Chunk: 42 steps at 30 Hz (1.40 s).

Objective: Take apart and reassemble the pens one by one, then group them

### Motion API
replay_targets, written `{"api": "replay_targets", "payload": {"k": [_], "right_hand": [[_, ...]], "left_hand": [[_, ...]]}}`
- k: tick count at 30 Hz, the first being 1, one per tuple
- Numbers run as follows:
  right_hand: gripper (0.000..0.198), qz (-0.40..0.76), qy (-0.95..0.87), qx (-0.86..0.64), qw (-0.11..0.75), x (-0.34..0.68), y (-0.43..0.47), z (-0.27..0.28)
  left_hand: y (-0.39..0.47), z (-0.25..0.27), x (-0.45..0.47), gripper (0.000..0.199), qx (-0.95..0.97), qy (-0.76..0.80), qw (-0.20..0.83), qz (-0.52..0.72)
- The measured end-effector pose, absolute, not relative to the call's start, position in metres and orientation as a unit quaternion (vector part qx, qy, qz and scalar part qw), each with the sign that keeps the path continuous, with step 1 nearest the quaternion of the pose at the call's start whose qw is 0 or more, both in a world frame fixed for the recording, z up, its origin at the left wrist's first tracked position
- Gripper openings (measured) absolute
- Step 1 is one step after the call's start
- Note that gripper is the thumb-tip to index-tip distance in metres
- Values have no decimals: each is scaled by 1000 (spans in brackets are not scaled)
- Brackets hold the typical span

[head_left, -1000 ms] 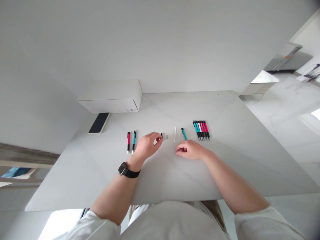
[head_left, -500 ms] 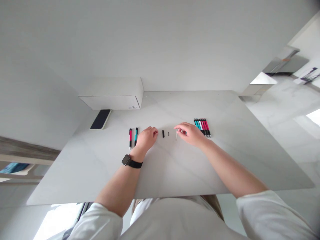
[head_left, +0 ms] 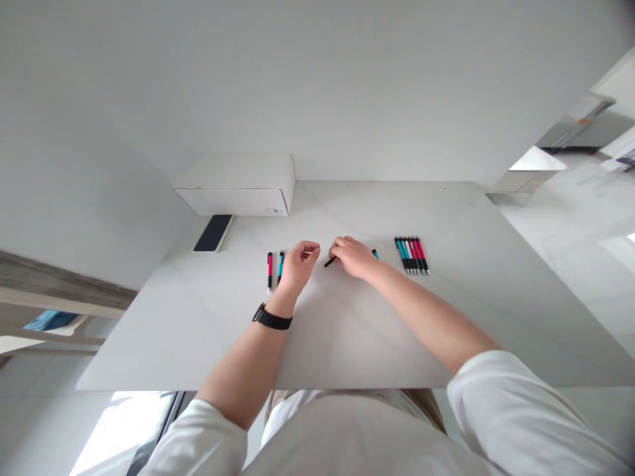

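Mid-table stage, one pen seemingly in parts: your right hand (head_left: 351,256) grips a black tube (head_left: 329,262), tilted, above the middle of the table (head_left: 347,350); a cyan barrel (head_left: 376,253), partly hidden by your right wrist, lies apart, so tube and barrel are unjoined. Your left hand (head_left: 299,266) is pinched; whether on anything, you cannot tell. Apparently whole: a red pen (head_left: 269,271) and cyan pen (head_left: 280,266) toward the left edge, and a row of pens (head_left: 412,255) toward the right.
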State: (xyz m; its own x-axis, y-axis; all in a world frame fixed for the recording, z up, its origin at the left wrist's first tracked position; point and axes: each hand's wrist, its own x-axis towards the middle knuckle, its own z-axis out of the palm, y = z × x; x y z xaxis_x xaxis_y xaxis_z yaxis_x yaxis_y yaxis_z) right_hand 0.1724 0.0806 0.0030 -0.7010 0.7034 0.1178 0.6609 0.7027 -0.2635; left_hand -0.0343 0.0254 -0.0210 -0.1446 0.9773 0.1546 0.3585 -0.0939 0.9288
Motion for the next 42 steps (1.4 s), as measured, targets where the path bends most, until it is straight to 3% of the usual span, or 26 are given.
{"api": "replay_targets", "payload": {"k": [6,12,42], "right_hand": [[13,168,-840,-425,293,208,55,6],[14,184,-798,-424,386,228,30,-7],[17,192,-810,-382,402,229,25,-19]], "left_hand": [[22,-24,-25,31,532,548,383,520],[6,-18,-4,26,585,520,418,462],[5,-18,-2,27,584,515,446,442]]}}
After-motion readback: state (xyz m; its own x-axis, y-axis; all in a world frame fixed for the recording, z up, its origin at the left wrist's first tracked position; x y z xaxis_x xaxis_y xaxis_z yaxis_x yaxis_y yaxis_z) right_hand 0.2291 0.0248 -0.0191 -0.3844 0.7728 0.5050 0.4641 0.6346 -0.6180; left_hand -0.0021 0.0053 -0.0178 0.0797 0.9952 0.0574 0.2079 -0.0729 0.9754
